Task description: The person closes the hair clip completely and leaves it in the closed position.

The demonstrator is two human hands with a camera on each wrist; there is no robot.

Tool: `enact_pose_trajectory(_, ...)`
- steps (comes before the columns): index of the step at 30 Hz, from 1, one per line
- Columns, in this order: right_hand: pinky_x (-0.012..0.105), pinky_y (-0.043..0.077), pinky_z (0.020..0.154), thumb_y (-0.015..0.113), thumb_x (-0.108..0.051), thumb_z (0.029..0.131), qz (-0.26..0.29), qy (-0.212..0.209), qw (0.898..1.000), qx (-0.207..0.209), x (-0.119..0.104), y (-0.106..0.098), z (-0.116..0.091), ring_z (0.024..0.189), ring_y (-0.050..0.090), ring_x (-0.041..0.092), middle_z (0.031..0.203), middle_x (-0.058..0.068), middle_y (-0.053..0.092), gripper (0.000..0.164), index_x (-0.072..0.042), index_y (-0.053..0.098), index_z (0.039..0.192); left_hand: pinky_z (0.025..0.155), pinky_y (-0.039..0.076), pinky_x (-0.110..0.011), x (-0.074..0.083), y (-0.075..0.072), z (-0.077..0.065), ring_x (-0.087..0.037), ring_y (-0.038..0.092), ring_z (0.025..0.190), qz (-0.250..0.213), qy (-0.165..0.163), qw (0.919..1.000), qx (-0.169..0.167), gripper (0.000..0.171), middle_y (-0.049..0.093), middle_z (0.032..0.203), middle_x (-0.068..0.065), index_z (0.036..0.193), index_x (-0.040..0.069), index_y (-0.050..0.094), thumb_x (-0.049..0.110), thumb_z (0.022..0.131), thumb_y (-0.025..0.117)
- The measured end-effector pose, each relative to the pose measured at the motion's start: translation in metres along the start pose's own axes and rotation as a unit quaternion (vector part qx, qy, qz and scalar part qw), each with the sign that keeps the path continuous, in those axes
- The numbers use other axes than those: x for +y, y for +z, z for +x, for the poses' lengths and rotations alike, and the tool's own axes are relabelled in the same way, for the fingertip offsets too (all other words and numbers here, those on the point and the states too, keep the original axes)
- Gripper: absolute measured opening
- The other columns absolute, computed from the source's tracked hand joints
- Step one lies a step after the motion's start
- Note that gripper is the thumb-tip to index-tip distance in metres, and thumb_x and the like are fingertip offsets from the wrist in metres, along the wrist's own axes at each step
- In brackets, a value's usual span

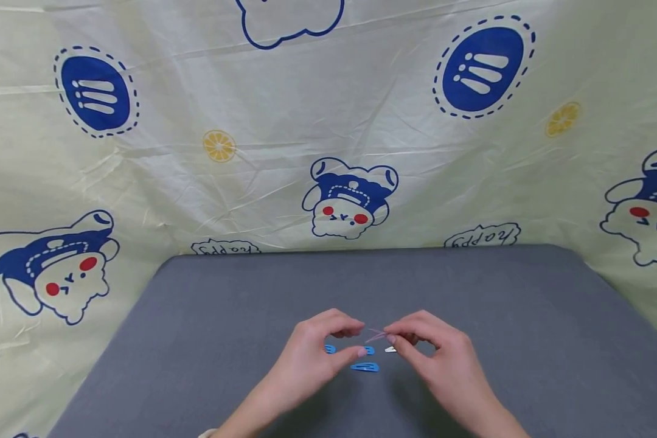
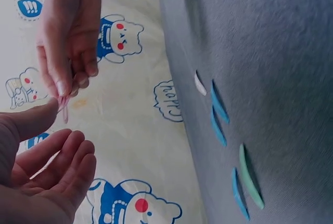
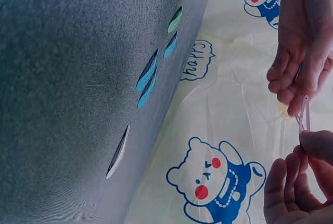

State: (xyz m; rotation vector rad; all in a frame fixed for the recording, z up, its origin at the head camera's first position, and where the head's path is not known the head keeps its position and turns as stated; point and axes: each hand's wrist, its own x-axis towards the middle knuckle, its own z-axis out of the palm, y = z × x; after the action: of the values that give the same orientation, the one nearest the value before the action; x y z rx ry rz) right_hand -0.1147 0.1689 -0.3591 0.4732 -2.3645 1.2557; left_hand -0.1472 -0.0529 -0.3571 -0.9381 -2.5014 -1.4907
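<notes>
A thin pink snap hair clip (image 1: 376,335) is pinched between thumb and index finger of my right hand (image 1: 443,354), its two halves spread apart. The clip (image 3: 306,114) points up toward my left hand (image 1: 320,345), whose thumb and fingers are parted around a gap close to the clip's free end. From the left wrist, the left thumb (image 2: 39,116) overlaps the clip (image 2: 64,110). Below the hands, a blue hair clip (image 1: 365,367) lies on the grey table, with another blue clip (image 1: 369,350) just beyond it, partly covered by the left thumb.
A third blue clip (image 1: 330,348) shows behind the left hand. One white clip (image 3: 118,154) and a green clip (image 2: 251,177) lie in the same loose row on the grey table (image 1: 224,316). A printed cream curtain (image 1: 274,201) hangs behind the table's far edge.
</notes>
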Motion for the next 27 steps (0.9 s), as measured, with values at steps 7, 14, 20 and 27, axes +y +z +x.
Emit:
enact_pose_trajectory(7, 0.022, 0.048, 0.068, 0.078, -0.008, 0.085, -0.008, -0.039, 0.999, 0.002, -0.003, 0.006, -0.004, 0.078, 0.057, 0.003, 0.091, -0.016, 0.064, 0.026, -0.031, 0.074, 0.096, 0.080, 0.051, -0.025, -0.002, 0.010, -0.003, -0.007, 0.063, 0.091, -0.015, 0.046, 0.9986, 0.024, 0.023, 0.068, 0.100, 0.011, 0.106, 0.014, 0.075, 0.019, 0.084, 0.080)
enact_pose_trajectory(14, 0.025, 0.049, 0.067, 0.078, -0.010, 0.084, -0.020, -0.018, 1.000, 0.005, -0.004, 0.008, -0.006, 0.080, 0.058, 0.003, 0.093, -0.021, 0.063, 0.027, -0.033, 0.075, 0.099, 0.075, 0.052, -0.025, -0.002, 0.012, -0.002, -0.007, 0.064, 0.086, -0.016, 0.046, 0.9981, 0.039, 0.017, 0.069, 0.096, 0.010, 0.102, 0.012, 0.076, 0.009, 0.085, 0.077)
enact_pose_trajectory(20, 0.026, 0.049, 0.068, 0.074, -0.016, 0.089, 0.030, 0.013, 0.999, -0.001, 0.000, 0.010, -0.007, 0.083, 0.059, 0.007, 0.095, -0.017, 0.066, 0.019, -0.032, 0.075, 0.100, 0.070, 0.052, -0.023, 0.000, 0.011, -0.003, -0.003, 0.062, 0.082, -0.002, 0.049, 0.9972, 0.056, 0.014, 0.070, 0.093, 0.009, 0.099, 0.011, 0.077, 0.003, 0.087, 0.074)
enact_pose_trajectory(27, 0.026, 0.051, 0.071, 0.071, -0.017, 0.091, 0.100, 0.024, 0.995, -0.008, 0.005, 0.011, -0.006, 0.088, 0.062, 0.010, 0.098, -0.011, 0.069, 0.017, -0.029, 0.074, 0.103, 0.067, 0.052, -0.024, 0.002, 0.010, -0.004, -0.004, 0.062, 0.079, -0.017, 0.061, 0.9957, 0.068, 0.019, 0.068, 0.090, 0.015, 0.095, 0.017, 0.076, 0.000, 0.086, 0.074)
